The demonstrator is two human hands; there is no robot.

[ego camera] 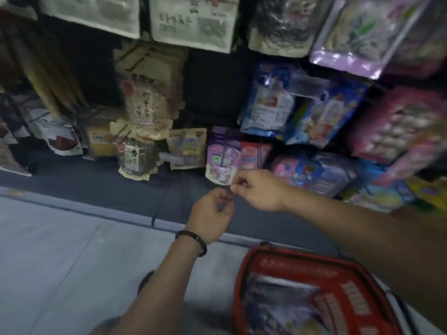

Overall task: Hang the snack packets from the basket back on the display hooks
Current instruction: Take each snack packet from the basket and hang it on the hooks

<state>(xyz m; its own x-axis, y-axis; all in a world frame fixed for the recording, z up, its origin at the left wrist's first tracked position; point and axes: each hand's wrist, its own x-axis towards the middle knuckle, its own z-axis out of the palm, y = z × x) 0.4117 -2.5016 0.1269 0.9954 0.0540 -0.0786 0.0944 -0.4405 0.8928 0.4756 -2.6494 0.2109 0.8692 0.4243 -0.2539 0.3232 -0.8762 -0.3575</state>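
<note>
A red shopping basket [285,259] stands on the floor at the lower right with several packets [278,301] inside. A purple snack packet [222,163] hangs low on the display, next to a pink one [254,154]. My right hand [256,189] pinches the purple packet's lower right corner. Just below and left of it, my left hand [210,216], with a dark wristband, has its fingers curled; something small and reddish may sit between the fingertips, but blur hides it.
Rows of hanging packets fill the dark display: brown paper ones [147,97] at centre left, blue ones [297,110] and pink ones [396,126] at right, white ones [193,20] on top. The grey floor [60,250] stretches to the left. A dark shoe tip [145,281] shows near my left forearm.
</note>
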